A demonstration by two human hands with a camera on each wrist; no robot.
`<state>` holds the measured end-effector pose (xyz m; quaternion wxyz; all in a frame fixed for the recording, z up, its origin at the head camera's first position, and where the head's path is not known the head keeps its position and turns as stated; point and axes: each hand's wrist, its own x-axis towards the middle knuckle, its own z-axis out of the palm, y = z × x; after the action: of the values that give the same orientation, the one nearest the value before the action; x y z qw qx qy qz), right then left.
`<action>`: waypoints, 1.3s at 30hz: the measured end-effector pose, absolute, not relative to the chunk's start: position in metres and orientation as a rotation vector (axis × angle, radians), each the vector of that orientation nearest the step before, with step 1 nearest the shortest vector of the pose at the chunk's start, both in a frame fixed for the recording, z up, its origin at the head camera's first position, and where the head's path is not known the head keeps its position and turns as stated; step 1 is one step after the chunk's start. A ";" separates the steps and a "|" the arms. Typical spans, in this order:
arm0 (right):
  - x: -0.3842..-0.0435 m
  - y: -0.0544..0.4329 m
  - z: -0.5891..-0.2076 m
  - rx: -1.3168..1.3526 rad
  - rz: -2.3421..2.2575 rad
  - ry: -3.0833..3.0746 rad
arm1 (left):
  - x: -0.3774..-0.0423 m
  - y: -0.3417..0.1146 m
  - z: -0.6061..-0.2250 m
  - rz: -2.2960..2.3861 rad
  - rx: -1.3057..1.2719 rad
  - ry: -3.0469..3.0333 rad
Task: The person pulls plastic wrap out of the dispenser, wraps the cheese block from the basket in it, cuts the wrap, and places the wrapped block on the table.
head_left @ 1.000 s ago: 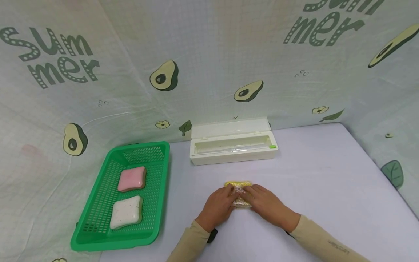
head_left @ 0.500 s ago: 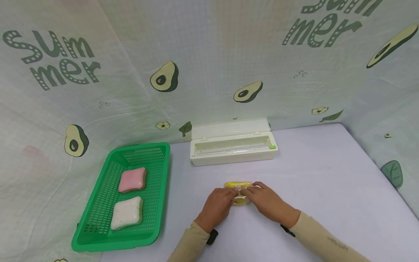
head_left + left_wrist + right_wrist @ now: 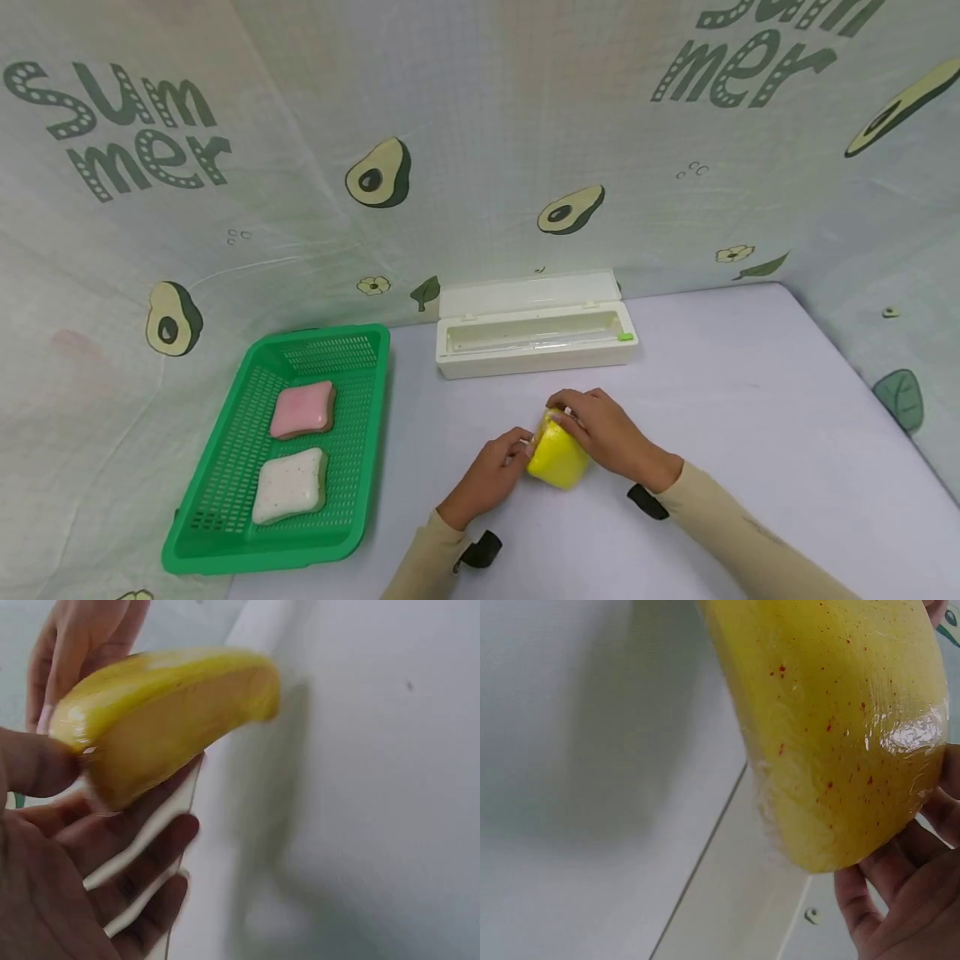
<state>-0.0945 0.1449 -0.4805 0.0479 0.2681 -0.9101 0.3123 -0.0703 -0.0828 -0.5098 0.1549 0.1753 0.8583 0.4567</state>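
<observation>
A yellow block shaped like a bread slice, wrapped in clear film, is tilted up between both hands. My left hand pinches its left edge; in the left wrist view the thumb lies on top and the other fingers spread out beneath. At the upper right edge, my right hand grips it with thumb and fingers. In the right wrist view the glossy film covers the red-speckled yellow face. A tan side of the block shows in the left wrist view.
On the left stands a green perforated basket holding a pink bread-slice-shaped block and a white speckled one. A white cling film dispenser with its lid raised sits at the back, against the printed cloth.
Both hands were pressing the film down on the block as it lay on the table. Now they have lifted and turned it, its yellow face toward the head camera.
</observation>
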 end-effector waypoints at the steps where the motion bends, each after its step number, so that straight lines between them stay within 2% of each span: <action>1: -0.096 0.142 -0.482 0.826 0.944 -2.797 | -0.070 -0.083 -0.512 1.260 0.507 2.492; 5: -0.097 0.137 -0.491 0.890 0.901 -2.869 | -0.068 -0.081 -0.521 1.061 0.527 2.695; 10: -0.088 0.144 -0.495 0.842 0.855 -2.899 | -0.067 -0.082 -0.525 0.940 0.505 2.833; 18: -0.060 0.168 -0.505 0.815 0.763 -2.999 | -0.071 -0.092 -0.523 0.912 0.603 2.662; 23: -0.055 0.175 -0.512 0.813 0.733 -2.975 | -0.075 -0.085 -0.528 0.938 0.648 2.654; 29: -0.064 0.195 -0.513 0.726 0.899 -2.954 | -0.081 -0.058 -0.535 0.885 0.703 2.761; 39: -0.084 0.252 -0.514 0.580 1.009 -2.960 | -0.106 0.014 -0.539 0.671 0.794 2.893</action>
<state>-0.0840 0.2517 -0.5140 -0.0194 0.1823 -0.9305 0.3171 -0.1061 0.0143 -0.5391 0.0339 0.2583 0.9405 0.2181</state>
